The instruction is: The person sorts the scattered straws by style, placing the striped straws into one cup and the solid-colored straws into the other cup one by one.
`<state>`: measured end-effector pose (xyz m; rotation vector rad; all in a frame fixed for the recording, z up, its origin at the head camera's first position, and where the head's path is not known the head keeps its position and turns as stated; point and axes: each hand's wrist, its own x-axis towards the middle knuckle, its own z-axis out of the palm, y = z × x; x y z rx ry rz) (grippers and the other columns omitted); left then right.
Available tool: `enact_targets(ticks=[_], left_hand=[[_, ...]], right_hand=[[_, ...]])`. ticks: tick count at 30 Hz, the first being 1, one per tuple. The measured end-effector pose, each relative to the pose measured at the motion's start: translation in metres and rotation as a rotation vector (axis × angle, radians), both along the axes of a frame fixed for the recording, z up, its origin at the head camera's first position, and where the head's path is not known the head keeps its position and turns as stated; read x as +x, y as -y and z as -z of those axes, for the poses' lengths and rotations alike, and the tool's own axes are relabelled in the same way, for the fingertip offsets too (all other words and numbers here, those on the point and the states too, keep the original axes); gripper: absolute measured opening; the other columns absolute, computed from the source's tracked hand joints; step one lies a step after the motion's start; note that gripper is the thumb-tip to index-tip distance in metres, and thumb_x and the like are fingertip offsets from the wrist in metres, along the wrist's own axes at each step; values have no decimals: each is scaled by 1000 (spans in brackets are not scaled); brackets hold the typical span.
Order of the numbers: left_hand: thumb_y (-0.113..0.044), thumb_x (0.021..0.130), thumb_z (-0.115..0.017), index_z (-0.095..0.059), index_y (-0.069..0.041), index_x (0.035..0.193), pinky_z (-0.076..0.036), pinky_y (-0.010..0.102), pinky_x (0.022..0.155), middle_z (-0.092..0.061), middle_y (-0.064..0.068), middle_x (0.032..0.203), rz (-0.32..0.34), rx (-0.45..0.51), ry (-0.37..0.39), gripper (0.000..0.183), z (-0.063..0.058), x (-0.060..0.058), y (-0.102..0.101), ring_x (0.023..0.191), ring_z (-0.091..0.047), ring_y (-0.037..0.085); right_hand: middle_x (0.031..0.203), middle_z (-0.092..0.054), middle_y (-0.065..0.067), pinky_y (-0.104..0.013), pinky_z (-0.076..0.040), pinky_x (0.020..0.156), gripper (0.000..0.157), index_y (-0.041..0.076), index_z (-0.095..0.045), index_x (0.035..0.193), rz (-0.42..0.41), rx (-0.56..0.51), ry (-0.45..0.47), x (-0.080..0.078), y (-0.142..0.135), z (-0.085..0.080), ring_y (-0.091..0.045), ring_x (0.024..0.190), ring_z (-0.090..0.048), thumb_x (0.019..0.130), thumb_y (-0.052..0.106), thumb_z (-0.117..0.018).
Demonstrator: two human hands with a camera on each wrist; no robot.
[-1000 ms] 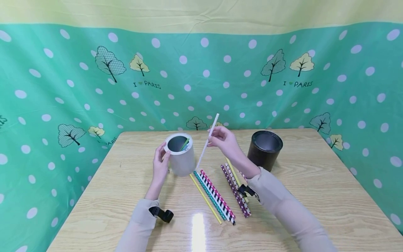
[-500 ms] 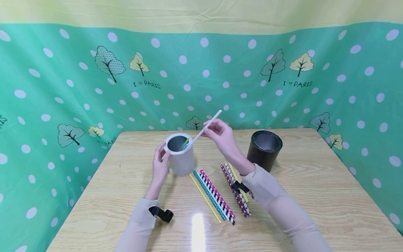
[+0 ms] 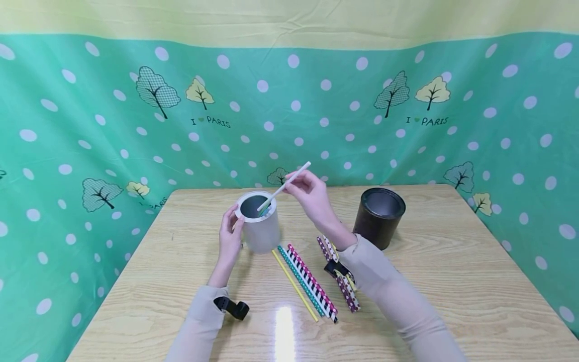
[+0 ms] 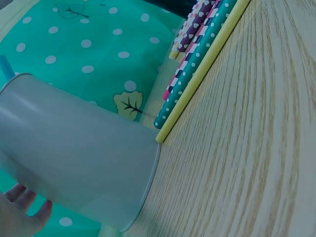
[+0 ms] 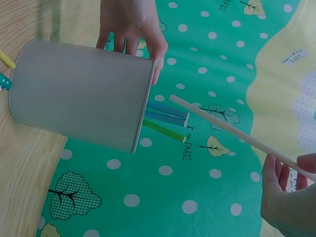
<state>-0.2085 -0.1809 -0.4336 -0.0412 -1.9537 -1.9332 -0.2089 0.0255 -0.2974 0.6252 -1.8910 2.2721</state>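
My left hand (image 3: 230,236) holds a white cylindrical canister (image 3: 262,236) by its left side and rim; the canister stands upright on the table. My right hand (image 3: 313,198) pinches a plain white straw (image 3: 296,174) near its upper end. Slanting down to the left, that straw has its lower tip over the canister's mouth in the head view. In the right wrist view, blue straws (image 5: 170,116) and a green straw (image 5: 165,131) stick out of the canister, and the held straw's tip (image 5: 177,101) is a little way off the rim.
In front of the canister lie a yellow straw (image 3: 296,286), a dotted teal straw (image 3: 300,280), a black-and-white striped straw and a dotted pink straw (image 3: 320,288). Purple dotted straws (image 3: 346,291) and others lie partly under my right wrist. A black canister (image 3: 380,216) stands to the right.
The white straw has swung from steep beside the canister to a slant over its mouth, as my right hand moved left and slightly up. My left hand stays on the canister.
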Motion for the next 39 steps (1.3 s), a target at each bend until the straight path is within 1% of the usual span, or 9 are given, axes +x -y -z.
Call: enact_targets(ticks=[7,11,15,20,23,29,32,35,39], left_hand=[[-8,91,-46,-36,-4,130,-31,34,96,-44,17,126,9,15,11,40,-1,-1,-1,115,-39,22],[-7,91,-45,-36,-4,131,-31,35,96,-44,18,127,3,12,17,41,-1,-1,-1,115,-39,21],[-9,92,-46,-36,-5,130,-32,34,95,-44,16,127,-10,3,20,40,-1,-1,0,113,-40,18],[-11,91,-47,-37,-5,130,-33,34,94,-45,16,126,-13,-8,8,40,0,-1,-1,112,-41,19],[-12,91,-47,-38,-6,129,-33,33,93,-46,16,126,-15,-12,5,40,0,-2,-1,112,-41,18],[-11,90,-48,-38,-6,129,-34,30,92,-47,15,124,-14,-2,-7,40,2,-3,-1,110,-42,16],[-11,90,-49,-39,-6,129,-34,29,91,-47,14,124,-10,1,-10,40,2,-3,0,110,-42,15],[-12,90,-49,-38,-6,129,-34,29,91,-47,14,125,-5,-1,-6,40,1,-3,0,110,-42,16],[-13,91,-48,-38,-6,129,-34,30,91,-46,14,125,-5,-9,4,41,1,-2,0,111,-42,17]], right_hand=[[104,-54,-20,-27,-48,81,18,-11,-53,98,24,81,-7,-5,6,6,-15,84,-56,81,-5,-56],[104,-56,-17,-27,-48,81,15,-7,-55,96,35,124,-5,-7,10,8,-18,86,-56,82,-3,-57],[101,-58,-15,-26,-47,82,17,-6,-56,97,41,169,-7,-10,13,12,-18,86,-56,81,-1,-59],[101,-58,-16,-26,-46,82,24,-4,-56,102,38,220,8,-10,11,17,-19,89,-55,79,0,-61],[101,-58,-17,-26,-46,83,26,-2,-56,104,39,234,25,-8,8,21,-21,92,-55,78,2,-62],[102,-58,-17,-27,-46,84,26,-2,-56,105,38,276,42,-6,-1,29,-23,94,-55,79,2,-62],[103,-58,-17,-28,-46,84,26,-2,-56,105,22,301,75,-3,-5,32,-23,94,-55,80,3,-61],[104,-58,-19,-29,-46,83,27,-3,-55,106,5,328,110,5,-8,29,-25,95,-55,81,3,-60],[105,-57,-20,-30,-46,84,27,-6,-54,107,-12,370,151,19,-11,20,-28,97,-54,81,1,-59]])
